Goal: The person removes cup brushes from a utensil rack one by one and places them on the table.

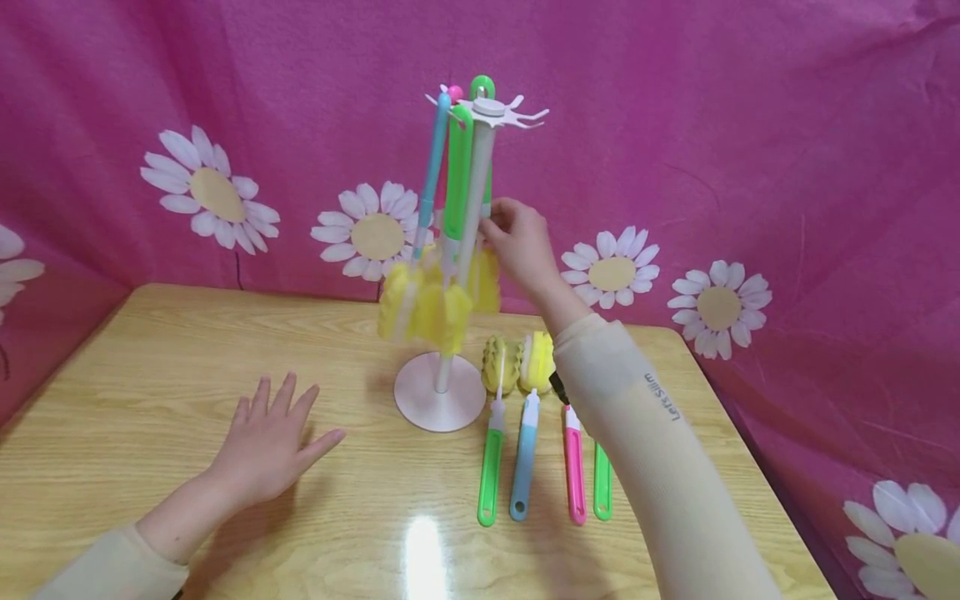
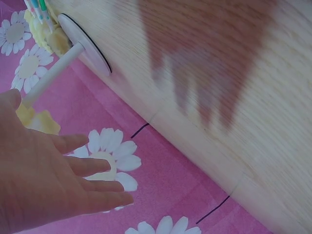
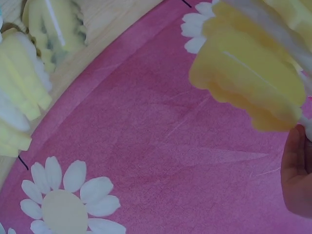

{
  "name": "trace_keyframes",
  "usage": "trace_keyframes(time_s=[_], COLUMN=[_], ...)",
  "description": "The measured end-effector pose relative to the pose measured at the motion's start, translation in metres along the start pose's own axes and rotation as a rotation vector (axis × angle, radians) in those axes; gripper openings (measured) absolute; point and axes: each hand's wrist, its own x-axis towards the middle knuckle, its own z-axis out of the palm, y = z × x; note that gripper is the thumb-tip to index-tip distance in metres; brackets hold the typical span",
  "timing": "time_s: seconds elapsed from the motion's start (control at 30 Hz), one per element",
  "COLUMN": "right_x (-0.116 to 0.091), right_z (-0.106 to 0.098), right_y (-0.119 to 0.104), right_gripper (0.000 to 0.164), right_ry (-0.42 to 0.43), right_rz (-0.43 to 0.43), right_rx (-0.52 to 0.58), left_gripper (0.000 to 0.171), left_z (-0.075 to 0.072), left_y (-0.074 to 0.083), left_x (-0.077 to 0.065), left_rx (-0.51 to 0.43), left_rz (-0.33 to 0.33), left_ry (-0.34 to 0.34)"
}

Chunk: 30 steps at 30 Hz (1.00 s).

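Note:
A white rack (image 1: 441, 407) with a round base and a ring of hooks stands on the table. Behind its pole, my right hand (image 1: 521, 246) pinches a green-handled sponge brush (image 1: 482, 85) near its neck; the brush's top is at the hooks. In the right wrist view its yellow sponge head (image 3: 243, 73) is beside my fingertips. A blue-handled brush (image 1: 432, 158), another green-handled brush (image 1: 458, 179) and a mostly hidden pink one (image 1: 454, 93) hang from the rack. My left hand (image 1: 262, 446), fingers spread, holds nothing left of the base.
Several more sponge brushes lie right of the base: a green-handled one (image 1: 491, 479), a blue one (image 1: 524, 467), a pink one (image 1: 574, 475) and another green one (image 1: 603, 483), partly under my right sleeve. A pink flowered cloth (image 1: 675, 125) hangs behind the wooden table (image 1: 360, 517).

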Motion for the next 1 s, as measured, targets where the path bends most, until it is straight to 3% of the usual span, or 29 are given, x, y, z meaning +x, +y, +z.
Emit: trace_keyframes(time_s=[0.63, 1.0], right_x=[0.0042, 0.0069], right_z=[-0.0007, -0.0100], right_y=[0.0000, 0.0076], right_gripper=[0.020, 0.025], right_ry=[0.000, 0.031], right_rz=[0.070, 0.110], right_rx=[0.119, -0.004], left_gripper=[0.077, 0.077], left_z=[0.0053, 0.0044], left_y=[0.0026, -0.0005], left_x=[0.0028, 0.0014], left_rx=[-0.019, -0.021], left_rz=[0.000, -0.006], left_ry=[-0.020, -0.020])
